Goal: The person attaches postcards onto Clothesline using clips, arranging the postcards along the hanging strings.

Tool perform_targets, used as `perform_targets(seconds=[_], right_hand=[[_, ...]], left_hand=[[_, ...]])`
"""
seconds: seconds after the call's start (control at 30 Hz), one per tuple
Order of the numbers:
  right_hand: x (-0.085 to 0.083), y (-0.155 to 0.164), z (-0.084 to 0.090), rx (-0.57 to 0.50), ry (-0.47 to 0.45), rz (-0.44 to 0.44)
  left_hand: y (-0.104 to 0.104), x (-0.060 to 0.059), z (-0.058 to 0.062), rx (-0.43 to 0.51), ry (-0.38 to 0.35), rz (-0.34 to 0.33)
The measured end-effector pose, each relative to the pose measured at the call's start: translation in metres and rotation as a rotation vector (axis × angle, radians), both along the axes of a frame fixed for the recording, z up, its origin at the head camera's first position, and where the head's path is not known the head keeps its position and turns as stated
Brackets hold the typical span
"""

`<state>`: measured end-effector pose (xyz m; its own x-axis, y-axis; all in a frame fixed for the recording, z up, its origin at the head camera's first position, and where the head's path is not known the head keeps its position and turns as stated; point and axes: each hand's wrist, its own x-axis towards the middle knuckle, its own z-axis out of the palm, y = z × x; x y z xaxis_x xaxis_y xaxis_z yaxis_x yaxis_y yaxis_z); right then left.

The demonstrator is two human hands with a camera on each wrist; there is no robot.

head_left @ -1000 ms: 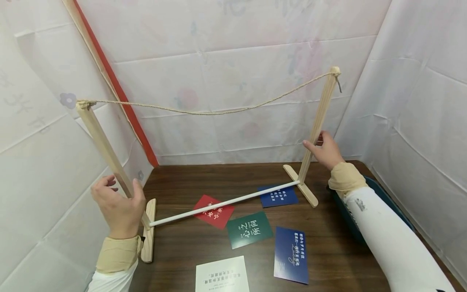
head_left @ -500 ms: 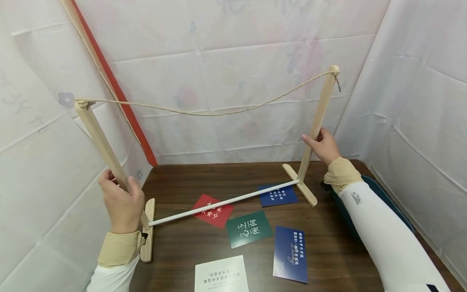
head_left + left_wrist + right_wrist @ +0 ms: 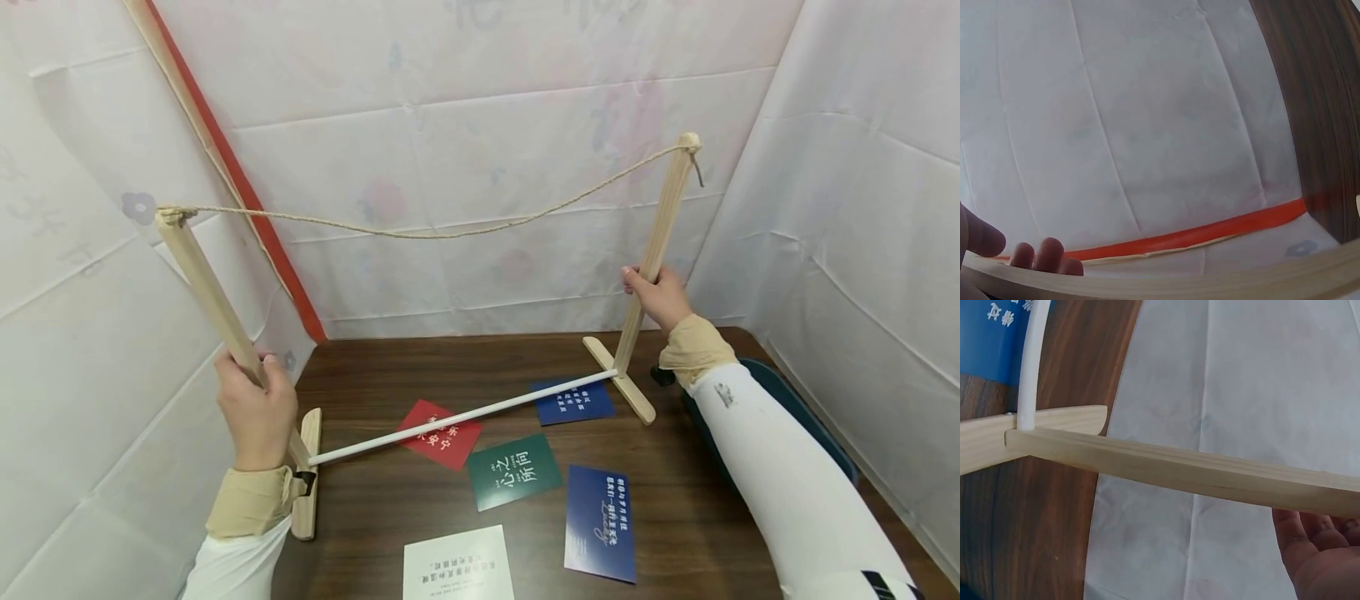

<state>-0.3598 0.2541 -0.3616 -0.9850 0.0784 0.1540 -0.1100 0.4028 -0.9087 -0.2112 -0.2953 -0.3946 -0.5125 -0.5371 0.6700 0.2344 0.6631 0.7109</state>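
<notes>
The left hand point(image 3: 257, 408) is curling around the left post point(image 3: 206, 287) at 8 o'clock; its grip is clasping the wood. The right hand point(image 3: 660, 296) is clasping the right post point(image 3: 660, 242) at 2 o'clock.

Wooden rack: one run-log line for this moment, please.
left hand: grips left post | right hand: grips right post | rack: on table | cards: beneath

Five cards point(image 3: 513, 471) — two posts point(image 3: 655, 250), one cord point(image 3: 420, 233)
</notes>
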Motion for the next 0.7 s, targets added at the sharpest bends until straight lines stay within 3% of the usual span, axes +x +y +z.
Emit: perform_targets(seconds=[0.43, 0.7], right_hand=[[-0.011, -0.001, -0.004, -0.182, -0.063, 0.026], [-0.014, -0.002, -0.008, -0.267, -0.058, 0.049]], left_hand=[[-0.003, -0.006, 0.008, 0.229, -0.047, -0.100], [-0.007, -0.009, 0.011, 0.283, -0.083, -0.131]])
